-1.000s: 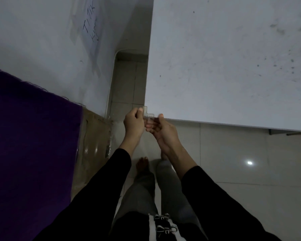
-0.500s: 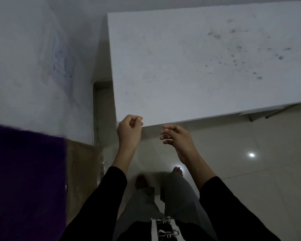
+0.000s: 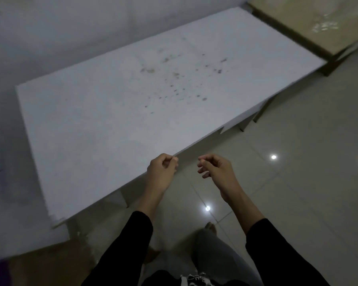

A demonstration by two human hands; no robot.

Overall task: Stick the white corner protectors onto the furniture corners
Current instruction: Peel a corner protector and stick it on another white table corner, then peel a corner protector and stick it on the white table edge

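Home-like room: glossy tiled floor (image 3: 298, 182), stained white table (image 3: 122, 112) (a bare foot (image 3: 211, 226) shows).

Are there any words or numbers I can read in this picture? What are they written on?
None: no words, numbers or signs can be read here.
The dark specks on the table are stains, not letters.
The wall is blurred, and no writing shows on it.
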